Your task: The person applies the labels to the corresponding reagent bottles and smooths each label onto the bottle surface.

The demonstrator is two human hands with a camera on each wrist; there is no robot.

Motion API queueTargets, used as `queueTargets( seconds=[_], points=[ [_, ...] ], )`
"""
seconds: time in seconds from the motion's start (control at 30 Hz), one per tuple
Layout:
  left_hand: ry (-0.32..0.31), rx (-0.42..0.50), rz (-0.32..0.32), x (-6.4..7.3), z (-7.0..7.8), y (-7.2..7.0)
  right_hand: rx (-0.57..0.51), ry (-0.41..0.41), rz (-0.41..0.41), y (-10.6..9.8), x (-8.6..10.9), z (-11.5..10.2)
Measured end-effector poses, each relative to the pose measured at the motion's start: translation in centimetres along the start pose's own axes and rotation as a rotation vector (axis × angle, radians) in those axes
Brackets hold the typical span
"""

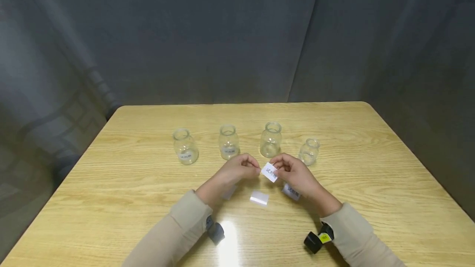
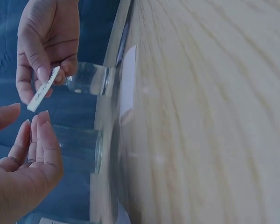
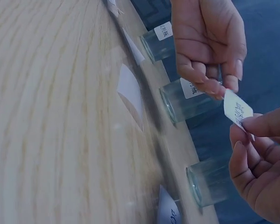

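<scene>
Between thumb and fingers, my right hand (image 1: 297,175) pinches a small white label (image 1: 269,171) with handwritten characters. My left hand (image 1: 237,169) is close beside the label's left edge. In the left wrist view, the thumb and fingers of the left hand (image 2: 35,161) stand apart just below the label (image 2: 43,91), with nothing visible between them. Behind the hands stand two glass jars bearing written labels, the far-left jar (image 1: 184,148) and the second jar (image 1: 228,140). A third jar (image 1: 271,137) and a smaller jar (image 1: 309,151) at the right show no label.
On the wooden table (image 1: 130,201), a blank-looking white slip (image 1: 259,198) lies in front of the hands. A written slip (image 1: 291,192) sits under the right wrist, and another pale slip (image 1: 229,193) is partly hidden by the left. Grey curtain (image 1: 208,36) hangs behind the table.
</scene>
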State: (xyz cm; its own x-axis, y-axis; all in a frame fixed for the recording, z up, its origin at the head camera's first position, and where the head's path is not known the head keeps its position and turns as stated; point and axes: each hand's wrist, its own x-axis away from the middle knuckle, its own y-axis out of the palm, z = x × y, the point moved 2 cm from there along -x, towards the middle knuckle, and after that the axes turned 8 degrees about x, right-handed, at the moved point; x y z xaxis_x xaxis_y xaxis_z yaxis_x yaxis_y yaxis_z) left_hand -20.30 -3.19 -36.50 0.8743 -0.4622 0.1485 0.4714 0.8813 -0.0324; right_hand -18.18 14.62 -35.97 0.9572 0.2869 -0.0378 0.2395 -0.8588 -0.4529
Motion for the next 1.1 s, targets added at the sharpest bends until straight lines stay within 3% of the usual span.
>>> queueTargets(
  seconds=[0.13, 0.37, 0.57, 0.9, 1.1],
  points=[
    [0.017, 0.026, 0.018, -0.5, 0.2, 0.7, 0.009, -0.019, -0.011, -0.1, 0.1, -0.1],
    [0.006, -0.072, 0.066, -1.2, 0.2, 1.4, 0.061, -0.043, -0.032, 0.0, 0.0, 0.0],
    [-0.01, -0.086, 0.1, -2.0, -0.1, 1.6, 0.108, 0.001, 0.013, 0.0, -0.3, 0.2],
    [-0.034, -0.016, 0.182, -2.6, -0.6, 1.4, -0.005, 0.071, 0.066, -0.2, -0.7, 1.5],
    [-0.01, -0.085, 0.214, -3.2, -0.9, 1.3, 0.0, 0.046, 0.137, -0.1, -1.3, 1.8]
  ],
)
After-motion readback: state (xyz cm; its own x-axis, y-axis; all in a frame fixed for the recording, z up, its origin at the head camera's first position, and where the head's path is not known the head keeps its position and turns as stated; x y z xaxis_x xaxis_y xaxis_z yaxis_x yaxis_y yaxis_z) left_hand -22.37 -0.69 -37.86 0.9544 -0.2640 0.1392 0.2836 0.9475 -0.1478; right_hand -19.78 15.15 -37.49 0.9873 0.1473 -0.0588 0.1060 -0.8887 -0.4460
